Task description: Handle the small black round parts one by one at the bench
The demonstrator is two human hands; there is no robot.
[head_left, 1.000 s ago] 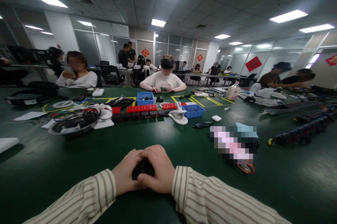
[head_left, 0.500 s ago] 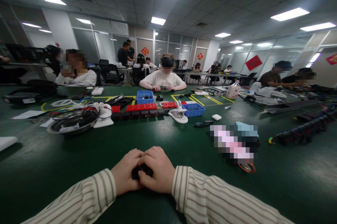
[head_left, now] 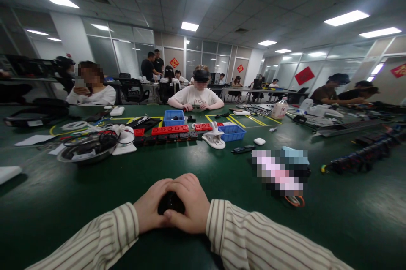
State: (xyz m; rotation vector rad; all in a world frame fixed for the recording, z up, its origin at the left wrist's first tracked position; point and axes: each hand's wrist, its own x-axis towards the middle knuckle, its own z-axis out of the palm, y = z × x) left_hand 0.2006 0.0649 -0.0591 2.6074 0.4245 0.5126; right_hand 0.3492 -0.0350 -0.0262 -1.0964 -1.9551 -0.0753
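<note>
Close in front of me, a small rounded glossy black object [head_left: 171,203] shows between my two hands. My left hand [head_left: 151,205] wraps round its left side, fingers bent over the far edge. From the right, my right hand [head_left: 191,203] closes over it, its fingers resting on the left fingers and its thumb along the near side. Both palms hide much of the object, so its kind cannot be made out. Cream striped sleeves cover both my forearms, which lie low over the green table [head_left: 104,189].
A metal bowl of cables [head_left: 85,151] stands left, near a row of red and black blocks [head_left: 169,130]. Beyond are a white clip stand [head_left: 214,138] and blue bins [head_left: 234,132]. A blurred pink item [head_left: 275,170] lies right. Across the table sits a person [head_left: 198,94].
My right hand's fingers have shifted slightly, and the thumb has dropped lower. More of the black object's top shows between my hands now.
</note>
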